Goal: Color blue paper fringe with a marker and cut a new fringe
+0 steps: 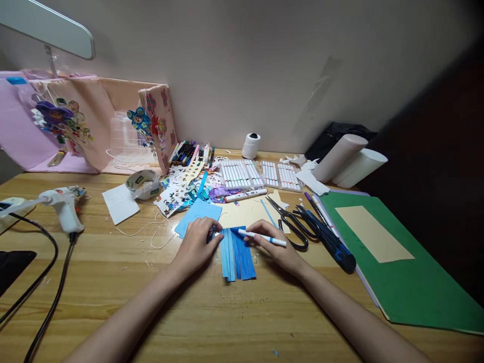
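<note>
In my right hand [275, 245] is a white marker [266, 238] with a blue band, its tip end over the top of a fringed strip of blue paper [242, 259]. The paper is cut into narrow strips, light blue on the left and deeper blue on the right. My left hand [199, 242] is curled at the paper's upper left, thumb against its edge. Something small and dark shows between its fingers, too hidden to name. Behind that hand lies a light blue sheet [200, 214]. Black-handled scissors [289, 222] lie open just beyond my right hand.
A blue-and-black utility knife [333, 242] lies beside a green sheet [423, 287] on the right. Marker cases [242, 174], paper scraps [185, 184] and a thread spool [251, 146] stand at the back. On the left are a tape roll [142, 185] and a corded glue gun [66, 206].
</note>
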Demonstrator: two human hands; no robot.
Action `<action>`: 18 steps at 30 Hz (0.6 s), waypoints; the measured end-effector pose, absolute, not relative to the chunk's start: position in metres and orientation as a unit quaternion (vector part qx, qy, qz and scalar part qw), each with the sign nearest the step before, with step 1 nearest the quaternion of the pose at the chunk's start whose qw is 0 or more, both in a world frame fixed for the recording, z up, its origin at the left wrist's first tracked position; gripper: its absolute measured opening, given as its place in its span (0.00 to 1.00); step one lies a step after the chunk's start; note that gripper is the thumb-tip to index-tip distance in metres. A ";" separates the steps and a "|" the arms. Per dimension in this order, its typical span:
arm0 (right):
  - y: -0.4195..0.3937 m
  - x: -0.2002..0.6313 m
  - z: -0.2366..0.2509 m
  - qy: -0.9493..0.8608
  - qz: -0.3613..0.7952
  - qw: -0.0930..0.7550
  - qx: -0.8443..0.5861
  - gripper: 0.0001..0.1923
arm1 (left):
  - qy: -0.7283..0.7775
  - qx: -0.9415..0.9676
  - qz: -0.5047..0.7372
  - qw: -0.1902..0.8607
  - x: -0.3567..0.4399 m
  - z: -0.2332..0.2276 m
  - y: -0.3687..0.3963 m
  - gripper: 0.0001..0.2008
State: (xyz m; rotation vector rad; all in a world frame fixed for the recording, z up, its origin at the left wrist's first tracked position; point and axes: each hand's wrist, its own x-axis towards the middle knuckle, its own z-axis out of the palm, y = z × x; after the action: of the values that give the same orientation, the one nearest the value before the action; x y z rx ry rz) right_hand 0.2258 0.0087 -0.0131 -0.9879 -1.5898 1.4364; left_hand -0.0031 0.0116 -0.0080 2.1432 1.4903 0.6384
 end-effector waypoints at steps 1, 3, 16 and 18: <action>0.009 0.226 -0.013 -0.616 0.554 0.400 -0.392 0.08 | 0.540 0.774 0.238 0.230 -0.003 -0.008 0.012 0.04; 0.010 0.228 -0.013 -0.602 0.527 0.443 -0.405 0.08 | 0.532 0.770 0.254 0.246 -0.005 -0.006 0.013 0.05; 0.011 0.229 -0.013 -0.573 0.505 0.503 -0.404 0.11 | 0.349 0.567 0.242 0.706 -0.034 0.034 0.011 0.14; 0.011 0.229 -0.013 -0.562 0.508 0.514 -0.402 0.11 | 0.361 0.597 0.219 0.682 -0.029 0.032 0.009 0.13</action>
State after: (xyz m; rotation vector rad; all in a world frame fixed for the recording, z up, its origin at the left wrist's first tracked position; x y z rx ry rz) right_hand 0.2291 0.0113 -0.0131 -0.9665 -1.3512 1.2205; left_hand -0.0294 0.0088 0.0324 1.3398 0.8092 0.4915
